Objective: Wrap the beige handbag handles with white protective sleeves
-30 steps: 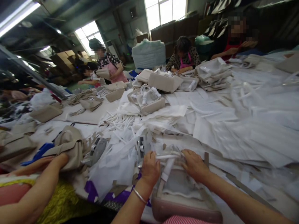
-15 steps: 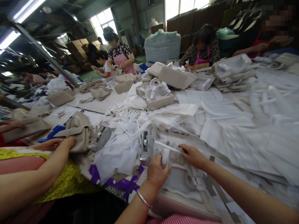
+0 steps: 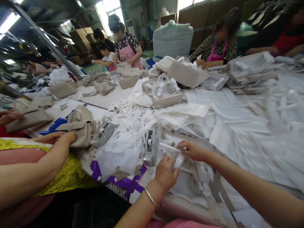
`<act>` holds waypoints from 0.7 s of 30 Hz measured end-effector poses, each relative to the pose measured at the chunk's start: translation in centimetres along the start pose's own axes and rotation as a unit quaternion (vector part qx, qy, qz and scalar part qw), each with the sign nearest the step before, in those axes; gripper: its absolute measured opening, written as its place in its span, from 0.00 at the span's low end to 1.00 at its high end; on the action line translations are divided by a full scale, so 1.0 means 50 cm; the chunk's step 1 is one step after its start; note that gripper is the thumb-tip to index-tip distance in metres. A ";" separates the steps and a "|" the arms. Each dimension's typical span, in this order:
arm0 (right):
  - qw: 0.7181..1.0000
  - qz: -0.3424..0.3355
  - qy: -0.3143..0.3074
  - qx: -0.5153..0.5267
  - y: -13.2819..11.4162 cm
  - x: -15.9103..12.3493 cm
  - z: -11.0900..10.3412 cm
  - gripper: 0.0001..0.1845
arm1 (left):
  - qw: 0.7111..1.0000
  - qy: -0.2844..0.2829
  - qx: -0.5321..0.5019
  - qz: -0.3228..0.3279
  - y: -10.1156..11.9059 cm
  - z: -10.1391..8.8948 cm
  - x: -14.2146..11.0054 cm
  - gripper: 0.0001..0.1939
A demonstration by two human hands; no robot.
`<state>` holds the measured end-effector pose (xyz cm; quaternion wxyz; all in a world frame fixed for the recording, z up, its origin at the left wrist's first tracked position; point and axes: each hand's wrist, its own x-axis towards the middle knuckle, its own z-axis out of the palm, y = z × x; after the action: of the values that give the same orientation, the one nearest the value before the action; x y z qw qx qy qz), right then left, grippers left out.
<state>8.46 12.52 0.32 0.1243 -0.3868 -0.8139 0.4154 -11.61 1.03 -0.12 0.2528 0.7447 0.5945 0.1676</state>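
My left hand [image 3: 166, 172], a bangle on its wrist, is closed around a white wrapped bag handle [image 3: 177, 161] at the near table edge. My right hand [image 3: 193, 149] pinches a thin white strip [image 3: 167, 146] at the top of that same handle. Under both hands lies a pale bag with white paper padding [image 3: 187, 186]. A grey tape dispenser [image 3: 149, 147] stands just left of my left hand.
A co-worker's arm [image 3: 45, 164] at my left rests on a beige bag [image 3: 79, 125] beside a second tape dispenser [image 3: 104, 133]. White paper sheets [image 3: 249, 139] and strips cover the table. Beige bags [image 3: 166, 91] pile farther back, where other people work.
The view has shifted so the table sits higher and closer. My left hand has moved from the handle's top to grip its lower part. My right hand has slid left along the strip.
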 end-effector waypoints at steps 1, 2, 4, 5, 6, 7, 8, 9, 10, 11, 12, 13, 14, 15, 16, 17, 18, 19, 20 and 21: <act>1.000 -0.001 -0.017 -0.002 -0.002 0.007 -0.007 0.16 | 0.999 -0.022 0.006 0.023 0.003 -0.002 0.000 0.12; 1.000 -0.005 -0.030 -0.007 -0.003 0.013 -0.013 0.16 | 0.998 -0.044 0.013 0.049 0.006 -0.006 0.000 0.13; 0.998 -0.014 -0.050 -0.024 -0.005 0.021 -0.019 0.17 | 0.991 -0.080 0.031 0.106 0.010 -0.015 0.001 0.12; 0.997 -0.018 -0.061 -0.036 -0.006 0.023 -0.019 0.17 | 0.986 -0.092 0.042 0.132 0.011 -0.022 0.004 0.11; 0.996 -0.022 -0.071 -0.050 -0.008 0.024 -0.017 0.17 | 0.983 -0.091 0.056 0.152 0.010 -0.030 0.008 0.09; 0.994 -0.026 -0.080 -0.067 -0.010 0.024 -0.015 0.18 | 0.982 -0.077 0.072 0.159 0.008 -0.039 0.014 0.09; 0.993 -0.028 -0.084 -0.084 -0.011 0.023 -0.012 0.19 | 0.982 -0.053 0.091 0.156 0.003 -0.048 0.021 0.11; 0.991 -0.029 -0.083 -0.101 -0.013 0.021 -0.009 0.19 | 0.983 -0.028 0.111 0.143 -0.003 -0.056 0.030 0.12; 0.990 -0.029 -0.078 -0.114 -0.014 0.020 -0.006 0.20 | 0.984 -0.010 0.132 0.122 -0.012 -0.064 0.039 0.12; 0.989 -0.028 -0.069 -0.124 -0.014 0.018 -0.004 0.20 | 0.983 -0.007 0.152 0.099 -0.021 -0.070 0.048 0.11; 0.990 -0.025 -0.060 -0.128 -0.014 0.016 -0.002 0.20 | 0.983 -0.019 0.167 0.078 -0.031 -0.074 0.056 0.11; 0.990 -0.020 -0.055 -0.125 -0.014 0.015 -0.002 0.20 | 0.981 -0.044 0.178 0.064 -0.041 -0.077 0.065 0.10; 0.992 -0.012 -0.053 -0.117 -0.013 0.014 -0.002 0.21 | 0.979 -0.071 0.184 0.056 -0.050 -0.077 0.073 0.08; 0.993 -0.002 -0.052 -0.106 -0.012 0.013 -0.004 0.23 | 0.977 -0.094 0.183 0.053 -0.059 -0.076 0.080 0.08; 0.994 0.009 -0.049 -0.095 -0.010 0.012 -0.005 0.25 | 0.977 -0.111 0.177 0.052 -0.066 -0.073 0.088 0.08; 0.995 0.021 -0.044 -0.086 -0.008 0.010 -0.007 0.27 | 0.976 -0.125 0.170 0.049 -0.071 -0.071 0.096 0.09; 0.996 0.034 -0.036 -0.079 -0.006 0.008 -0.009 0.28 | 0.976 -0.138 0.165 0.043 -0.075 -0.068 0.104 0.09; 0.996 0.046 -0.026 -0.074 -0.002 0.004 -0.011 0.30 | 0.974 -0.151 0.164 0.035 -0.076 -0.067 0.112 0.10; 0.996 0.056 -0.016 -0.068 0.002 0.000 -0.012 0.30 | 0.972 -0.162 0.166 0.026 -0.076 -0.065 0.120 0.11; 0.996 0.065 -0.007 -0.062 0.008 -0.004 -0.013 0.30 | 0.971 -0.169 0.171 0.019 -0.073 -0.065 0.128 0.12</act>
<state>9.16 12.89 0.44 0.0672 -0.4424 -0.8121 0.3744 -14.78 8.41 0.10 0.2152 0.8058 0.5485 -0.0597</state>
